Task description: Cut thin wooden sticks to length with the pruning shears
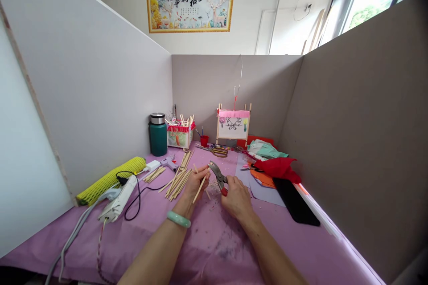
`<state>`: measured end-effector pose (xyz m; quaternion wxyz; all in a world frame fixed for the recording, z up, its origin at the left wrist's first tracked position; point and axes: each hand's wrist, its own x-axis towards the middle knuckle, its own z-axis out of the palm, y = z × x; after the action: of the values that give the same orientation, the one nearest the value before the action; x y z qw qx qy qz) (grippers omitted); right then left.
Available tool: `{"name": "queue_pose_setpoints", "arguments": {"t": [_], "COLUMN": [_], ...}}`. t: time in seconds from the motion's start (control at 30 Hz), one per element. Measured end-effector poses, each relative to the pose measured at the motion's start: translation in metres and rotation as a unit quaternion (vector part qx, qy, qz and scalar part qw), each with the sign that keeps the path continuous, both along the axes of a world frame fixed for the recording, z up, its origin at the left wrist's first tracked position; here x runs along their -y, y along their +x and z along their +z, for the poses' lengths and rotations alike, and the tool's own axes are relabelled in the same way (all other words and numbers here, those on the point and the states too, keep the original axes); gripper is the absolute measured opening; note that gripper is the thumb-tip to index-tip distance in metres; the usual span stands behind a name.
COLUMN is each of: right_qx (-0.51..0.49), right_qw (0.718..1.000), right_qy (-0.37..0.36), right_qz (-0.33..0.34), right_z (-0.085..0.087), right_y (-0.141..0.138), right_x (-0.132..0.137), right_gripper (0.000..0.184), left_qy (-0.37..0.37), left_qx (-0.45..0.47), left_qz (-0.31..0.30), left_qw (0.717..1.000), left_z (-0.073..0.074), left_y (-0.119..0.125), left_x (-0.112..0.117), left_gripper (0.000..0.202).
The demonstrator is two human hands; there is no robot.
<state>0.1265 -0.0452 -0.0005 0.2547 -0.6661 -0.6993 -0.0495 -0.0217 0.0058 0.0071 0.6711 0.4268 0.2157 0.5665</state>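
Observation:
My left hand (196, 183), with a green bangle (179, 219) on its wrist, is closed around a thin wooden stick (199, 189). In my right hand (238, 199) are red-handled pliers (218, 176), gripped by the handles. The pliers' jaws reach the upper end of the stick, by my left fingertips; whether they bite into it I cannot tell. Just left of my left hand lies a loose pile of similar sticks (179, 185) on the purple tablecloth (214, 249). Small scraps are scattered on the cloth between my hands.
A green bottle (158, 136) and a decorated box of sticks (179, 137) stand at the back left. A glue gun (169, 162) and power strip (118, 200) with cables lie left. Rightward are a black phone (296, 200), red cloth (277, 168) and scissors (217, 151) farther back. Partition walls enclose the table.

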Motion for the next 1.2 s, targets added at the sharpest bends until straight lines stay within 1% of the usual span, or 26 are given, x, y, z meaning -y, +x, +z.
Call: {"name": "queue_pose_setpoints", "arguments": {"t": [0.07,0.17,0.3,0.37,0.43,0.57,0.73,0.83,1.0,1.2], "right_qx": [0.0,0.004,0.009,-0.005,-0.027,-0.041,-0.025,-0.015,-0.004,-0.039], "right_qw": [1.0,1.0,0.999,0.998,0.999,0.999,1.0,1.0,1.0,0.998], "right_qy": [-0.009,-0.025,-0.047,-0.054,-0.042,-0.001,0.003,0.005,-0.003,-0.043], "right_qz": [0.001,-0.008,-0.022,-0.02,-0.007,0.005,-0.004,-0.008,-0.014,-0.015], "right_z": [0.0005,0.0005,-0.0003,-0.0007,-0.0013,-0.0032,-0.0056,-0.0054,-0.0028,-0.0021], "right_y": [0.0,-0.0012,-0.0025,-0.0016,0.0001,0.0022,0.0012,0.0003,-0.0017,-0.0019], "right_x": [0.0001,0.0007,0.0016,0.0013,0.0003,-0.002,-0.0024,-0.002,-0.0001,-0.0001], "right_gripper": [0.022,0.019,0.017,0.017,0.023,0.043,0.045,0.041,0.028,0.013], "left_qy": [0.0,-0.005,-0.013,-0.019,-0.025,-0.034,-0.041,-0.041,-0.04,-0.041], "left_qx": [0.001,0.001,-0.003,-0.006,-0.008,-0.015,-0.021,-0.025,-0.031,-0.038], "left_qz": [0.003,0.008,0.012,0.017,0.024,0.031,0.04,0.049,0.066,0.065], "left_qw": [1.0,1.0,1.0,1.0,0.999,0.999,0.998,0.998,0.997,0.996], "left_z": [0.001,0.0012,-0.0016,-0.0032,-0.0041,-0.0032,-0.003,-0.0052,-0.0076,-0.0051], "left_y": [-0.0004,-0.0012,-0.0014,-0.0007,0.0002,0.0013,0.0016,0.0017,0.001,0.0001], "left_x": [0.001,0.0014,-0.0011,-0.0029,-0.0043,-0.0047,-0.0053,-0.0067,-0.0067,-0.0044], "left_gripper": [0.027,0.036,0.045,0.047,0.044,0.032,0.035,0.039,0.046,0.059]}}
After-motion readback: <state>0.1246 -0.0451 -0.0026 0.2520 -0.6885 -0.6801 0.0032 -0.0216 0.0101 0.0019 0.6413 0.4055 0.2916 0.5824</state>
